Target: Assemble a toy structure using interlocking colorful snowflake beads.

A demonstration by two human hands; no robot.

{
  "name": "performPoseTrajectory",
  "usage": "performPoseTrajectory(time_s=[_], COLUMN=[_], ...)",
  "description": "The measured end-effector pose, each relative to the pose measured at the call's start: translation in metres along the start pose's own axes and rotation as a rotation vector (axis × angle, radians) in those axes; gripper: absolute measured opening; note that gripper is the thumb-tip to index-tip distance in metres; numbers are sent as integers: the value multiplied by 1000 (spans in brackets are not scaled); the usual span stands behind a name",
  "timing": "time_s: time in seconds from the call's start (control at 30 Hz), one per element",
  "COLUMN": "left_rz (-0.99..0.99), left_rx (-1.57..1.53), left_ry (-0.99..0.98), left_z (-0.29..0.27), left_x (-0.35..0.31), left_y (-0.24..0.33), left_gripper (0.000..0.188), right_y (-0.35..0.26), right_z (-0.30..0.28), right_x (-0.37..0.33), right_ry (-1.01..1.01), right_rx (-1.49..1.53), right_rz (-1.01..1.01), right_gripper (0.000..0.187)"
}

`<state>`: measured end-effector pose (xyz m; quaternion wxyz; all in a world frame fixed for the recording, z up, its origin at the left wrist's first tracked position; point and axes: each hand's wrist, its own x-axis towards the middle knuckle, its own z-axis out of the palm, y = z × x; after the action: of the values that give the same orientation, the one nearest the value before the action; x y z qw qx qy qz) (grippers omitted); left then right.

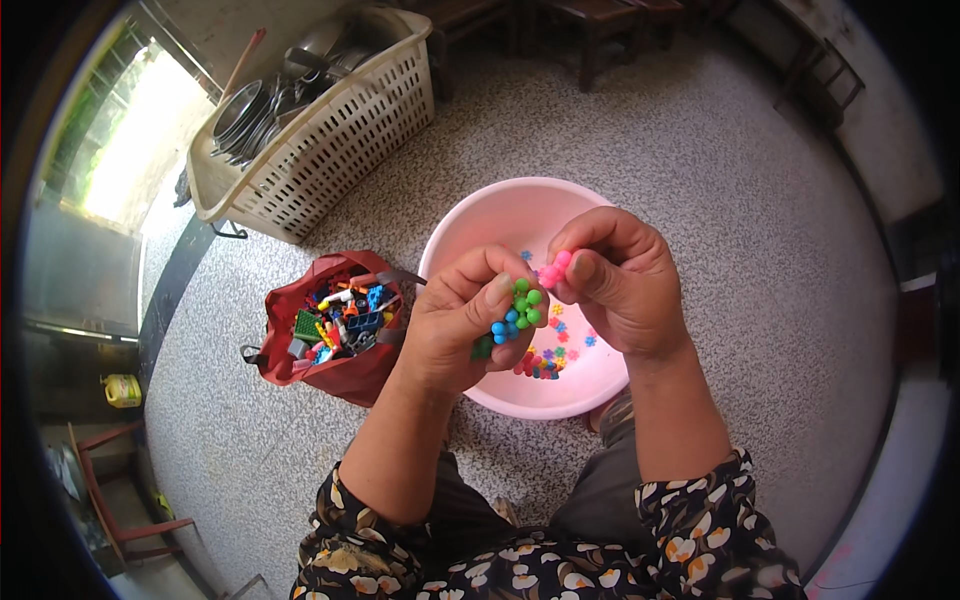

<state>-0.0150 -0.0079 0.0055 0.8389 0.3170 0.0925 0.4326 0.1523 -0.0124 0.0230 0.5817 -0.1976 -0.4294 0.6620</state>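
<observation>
Over a pink plastic basin [490, 222], my two hands are close together. My left hand [440, 325] is closed on joined knobbly flower-shaped plastic pieces, a green piece [527, 303] and a blue piece [507, 326] showing. A darker green bit peeks out beneath its fingers. Between thumb and forefinger, my right hand [632, 285] pinches a pink flower-shaped piece [556, 268], right beside the green one; whether they touch I cannot tell. Small loose multicoloured pieces [559, 327] lie on the basin's bottom. A denser colourful row [540, 365] shows below my left hand; whether it hangs from the hand is unclear.
Left of the basin stands an open red bag [335, 380] full of mixed toy bricks. A white slatted basket [335, 150] with metal pots is behind it. Wooden stools [590, 30] stand at the back, a wooden chair [95, 480] at the left.
</observation>
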Motion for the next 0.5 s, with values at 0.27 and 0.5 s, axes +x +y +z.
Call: performPoseTrajectory(time_s=[0.27,0.5], left_rz=[-50,-96], left_rx=[-130,-107], left_ry=[-28,89], left_z=[-5,-1], left_x=[1,0], left_y=[0,-1], left_gripper=[15,17], right_y=[-15,-14], right_z=[-5,3], right_x=[3,2], right_ry=[62,-214], right_rx=[-351,-607], right_rz=[-165,-208], right_gripper=[20,17])
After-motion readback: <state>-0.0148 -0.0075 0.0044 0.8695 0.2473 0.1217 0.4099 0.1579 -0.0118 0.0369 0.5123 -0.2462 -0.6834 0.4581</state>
